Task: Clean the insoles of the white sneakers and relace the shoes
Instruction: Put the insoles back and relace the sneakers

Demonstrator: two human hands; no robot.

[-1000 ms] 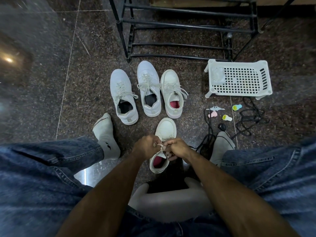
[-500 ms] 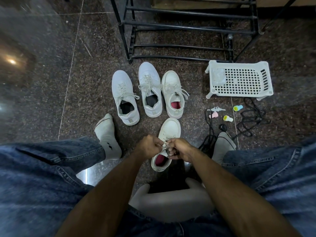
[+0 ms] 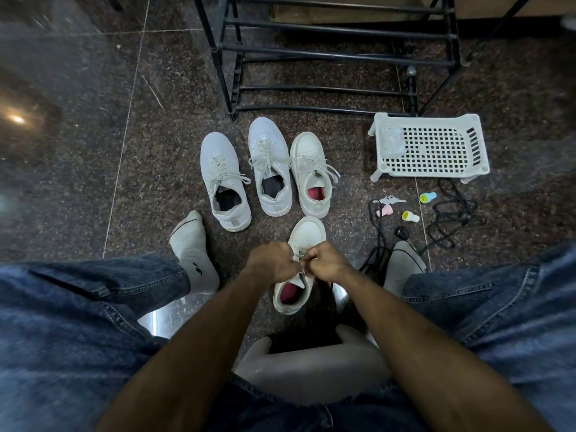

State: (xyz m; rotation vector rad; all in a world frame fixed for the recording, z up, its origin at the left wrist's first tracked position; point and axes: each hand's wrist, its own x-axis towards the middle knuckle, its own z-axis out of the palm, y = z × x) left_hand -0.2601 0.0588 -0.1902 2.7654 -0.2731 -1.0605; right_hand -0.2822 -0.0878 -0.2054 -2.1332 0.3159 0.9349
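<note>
A white sneaker (image 3: 307, 232) with a pink insole (image 3: 288, 293) lies on the floor between my feet, toe pointing away. My left hand (image 3: 272, 260) and my right hand (image 3: 327, 260) meet over its tongue, fingers curled, each pinching the white lace (image 3: 300, 254). Its mate (image 3: 310, 173), laced and with a pink insole, stands just beyond. Left of that stand two more laced white sneakers (image 3: 223, 179) (image 3: 269, 165) with dark insoles.
A black metal shoe rack (image 3: 327, 54) stands at the back. An upturned white plastic basket (image 3: 430, 148) sits at right, with small coloured caps (image 3: 410, 216), keys and black cables (image 3: 452, 213) before it. I sit on a grey stool (image 3: 311, 372), socked feet either side.
Both hands have shifted slightly up the sneaker toward its toe and drawn closer together on the lace; the sneaker has moved a little with them.
</note>
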